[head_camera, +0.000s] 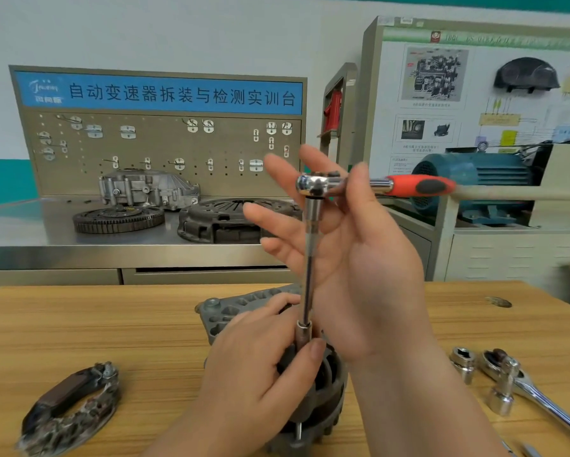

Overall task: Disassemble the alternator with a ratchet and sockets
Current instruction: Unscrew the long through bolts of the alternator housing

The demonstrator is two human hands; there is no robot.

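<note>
The grey alternator [329, 394] stands on the wooden table [112, 328], low in the middle. A chrome ratchet [319, 184] with a red and black handle [418, 185] sits atop a long extension bar [308, 285], whose socket [304, 334] meets the alternator's top. My left hand [257, 367] wraps round the alternator, thumb against the socket. My right hand [339, 245] is behind the bar, fingers spread and straight, thumb lying across the ratchet's neck. A grey end cover [234, 311] lies behind the alternator.
A removed rectifier part [69, 407] lies at the table's left. A second ratchet [534, 390] and loose sockets [463, 359] lie at the right. Behind stands a steel bench [29, 225] with a flywheel [118, 219], a clutch cover [224, 219] and a pegboard. A blue motor [475, 179] sits at the right.
</note>
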